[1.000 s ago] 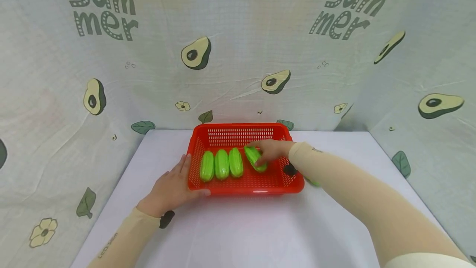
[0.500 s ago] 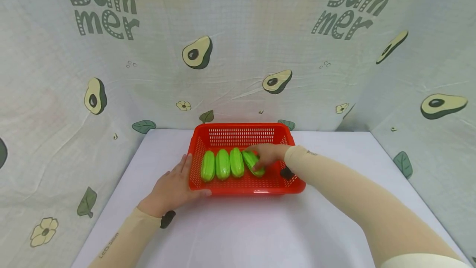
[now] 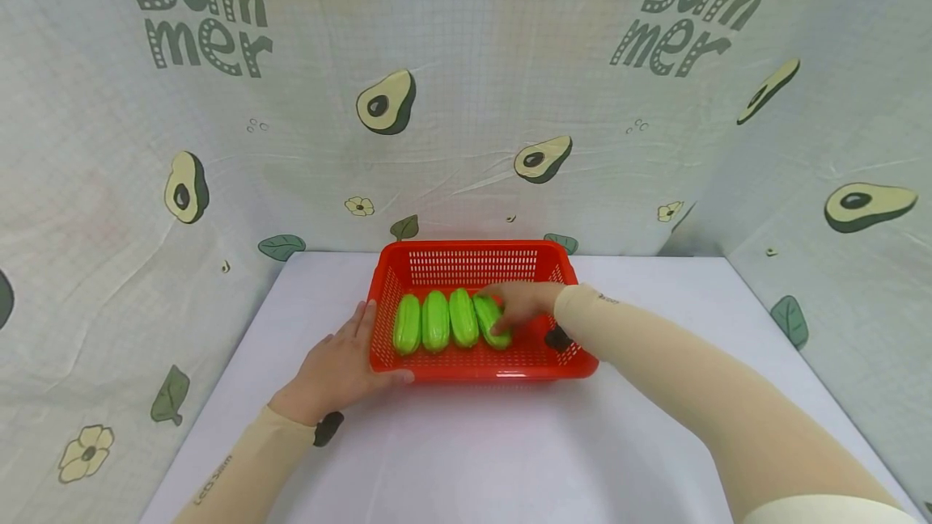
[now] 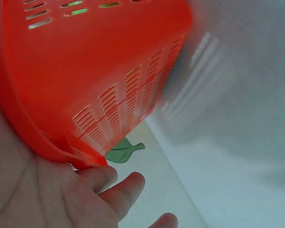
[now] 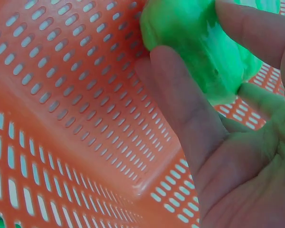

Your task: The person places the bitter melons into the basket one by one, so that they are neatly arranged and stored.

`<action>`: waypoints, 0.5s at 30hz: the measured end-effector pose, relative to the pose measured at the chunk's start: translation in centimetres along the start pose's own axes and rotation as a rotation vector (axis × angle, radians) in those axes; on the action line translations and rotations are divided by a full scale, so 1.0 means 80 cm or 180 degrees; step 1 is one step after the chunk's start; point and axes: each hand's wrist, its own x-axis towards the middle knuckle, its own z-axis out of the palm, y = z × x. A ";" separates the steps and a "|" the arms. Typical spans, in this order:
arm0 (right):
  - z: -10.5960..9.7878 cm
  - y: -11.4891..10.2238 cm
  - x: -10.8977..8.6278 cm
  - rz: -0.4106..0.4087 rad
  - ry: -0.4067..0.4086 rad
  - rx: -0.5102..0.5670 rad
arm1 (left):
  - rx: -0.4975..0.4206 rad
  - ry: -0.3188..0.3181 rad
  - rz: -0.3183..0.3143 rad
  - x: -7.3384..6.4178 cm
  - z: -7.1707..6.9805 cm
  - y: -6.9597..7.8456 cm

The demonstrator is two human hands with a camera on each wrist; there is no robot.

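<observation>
A red perforated plastic basket [image 3: 466,374] stands on the table with several glossy light-green zucchini lying side by side in it, such as the leftmost zucchini [image 3: 407,325]. My right hand [image 3: 526,302] reaches over the basket's right side and grips the rightmost zucchini [image 3: 484,314]; its thumb and fingers lie around the zucchini [image 5: 194,47] in the right wrist view. That zucchini leans slightly, its far end close to its neighbour. My left hand [image 3: 336,369] lies along the basket's left corner, fingers straight on the left rim and thumb along the front rim.
White table [image 3: 466,459] surrounds the basket. Behind and beside it hangs a pale cloth [image 3: 466,103] printed with avocados and leaves. Through the holes at the lower left of the right wrist view, a bit of green [image 5: 0,221] shows outside the basket.
My right hand has moved left with the rightmost zucchini, bringing it down beside the others and less tilted. My left hand has kept its place on the basket.
</observation>
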 end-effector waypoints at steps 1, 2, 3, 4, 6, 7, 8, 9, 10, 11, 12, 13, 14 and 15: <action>0.000 -0.001 0.000 0.0009 0.0021 -0.0010 | -0.0001 0.0002 0.0001 0.000 0.000 0.000; 0.001 -0.001 -0.001 0.0023 0.0044 -0.0009 | -0.0003 0.0002 0.0004 0.000 0.000 0.000; 0.001 -0.001 -0.001 0.0041 0.0062 -0.0016 | -0.0002 0.0001 0.0007 0.000 0.000 0.000; 0.001 -0.002 -0.001 0.0054 0.0079 -0.0013 | -0.0005 0.0003 0.0010 0.000 0.000 0.000; 0.001 -0.002 -0.001 0.0076 0.0110 -0.0013 | -0.0012 0.0007 0.0013 0.000 0.000 0.000; 0.001 -0.002 -0.001 0.0088 0.0123 -0.0011 | -0.0009 0.0008 0.0014 0.000 0.000 0.000; 0.002 -0.002 -0.001 0.0103 0.0131 -0.0003 | -0.0007 0.0009 0.0014 0.000 0.000 0.000; 0.002 -0.002 -0.001 0.0114 0.0134 0.0003 | -0.0003 0.0009 0.0012 0.000 0.000 0.000; 0.002 -0.002 -0.001 0.0122 0.0135 0.0015 | -0.0004 0.0010 0.0012 0.000 0.000 0.000; 0.002 -0.002 -0.001 0.0133 0.0136 0.0025 | -0.0001 0.0009 0.0008 0.000 0.001 0.000; 0.002 -0.002 -0.001 0.0144 0.0134 0.0041 | 0.0002 0.0007 0.0007 0.000 0.001 0.000; 0.002 -0.001 -0.001 0.0154 0.0131 0.0054 | 0.0009 0.0008 0.0006 0.000 0.001 0.000; 0.002 -0.001 0.000 0.0161 0.0126 0.0066 | 0.0007 0.0009 0.0004 0.000 0.001 0.000; 0.002 -0.001 0.000 0.0163 0.0122 0.0070 | 0.0006 0.0008 0.0003 0.000 0.001 0.000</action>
